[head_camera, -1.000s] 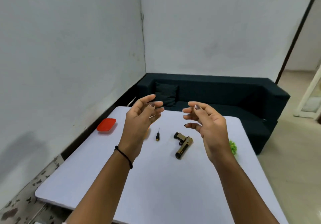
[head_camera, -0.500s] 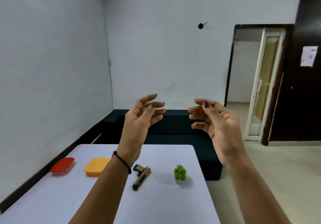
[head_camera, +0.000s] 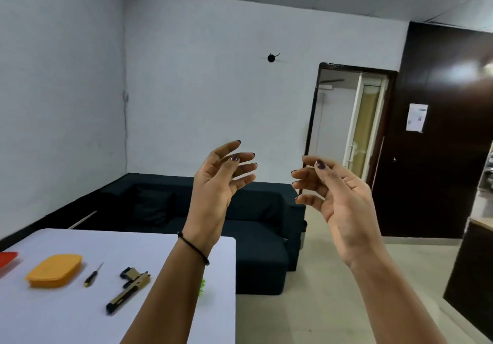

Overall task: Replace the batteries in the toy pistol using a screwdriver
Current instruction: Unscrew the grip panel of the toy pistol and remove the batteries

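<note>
A tan and black toy pistol [head_camera: 129,289] lies on the white table [head_camera: 66,319] at the lower left. Left of it lies a small screwdriver [head_camera: 92,275] with a black and yellow handle. My left hand [head_camera: 220,186] and my right hand [head_camera: 337,197] are raised in the air, palms facing each other, fingers loosely spread. Both hold nothing and are well above and to the right of the pistol.
An orange lidded box [head_camera: 54,270] and a red lid [head_camera: 8,259] sit at the table's left. A small green plant [head_camera: 202,287] shows behind my left forearm. A dark sofa [head_camera: 256,226] stands beyond the table; a doorway [head_camera: 352,135] is at the right.
The view has swung up and to the right, so the table and pistol slid to the lower left. Both hands stay raised and empty in the same pose.
</note>
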